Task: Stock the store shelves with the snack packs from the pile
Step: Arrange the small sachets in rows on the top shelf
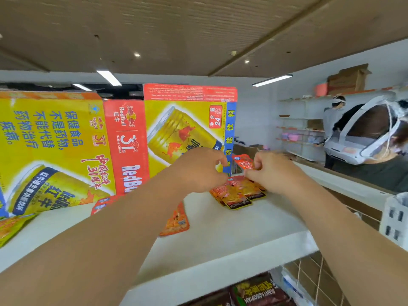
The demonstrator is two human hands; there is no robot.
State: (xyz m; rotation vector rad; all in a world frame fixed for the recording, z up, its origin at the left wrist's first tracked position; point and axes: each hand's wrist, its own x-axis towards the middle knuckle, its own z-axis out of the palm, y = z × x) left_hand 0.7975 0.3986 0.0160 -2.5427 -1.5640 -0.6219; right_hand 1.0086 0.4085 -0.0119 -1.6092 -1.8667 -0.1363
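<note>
The right hand (271, 171) pinches a red snack pack (244, 162) with its fingers. The left hand (198, 171) has curled fingers, but I cannot tell if they hold anything. The pile (239, 194) lies on the shelf (220, 239), just under the fingers.

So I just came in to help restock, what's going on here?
A person is stocking snack packs on the white shelf. Their right hand pinches a red snack pack just above a small group of packs lying on the shelf. The left hand hovers beside it with curled fingers; whether it holds anything is unclear. A lone pack lies apart, nearer the front edge. Red Bull cartons stand behind.
</note>
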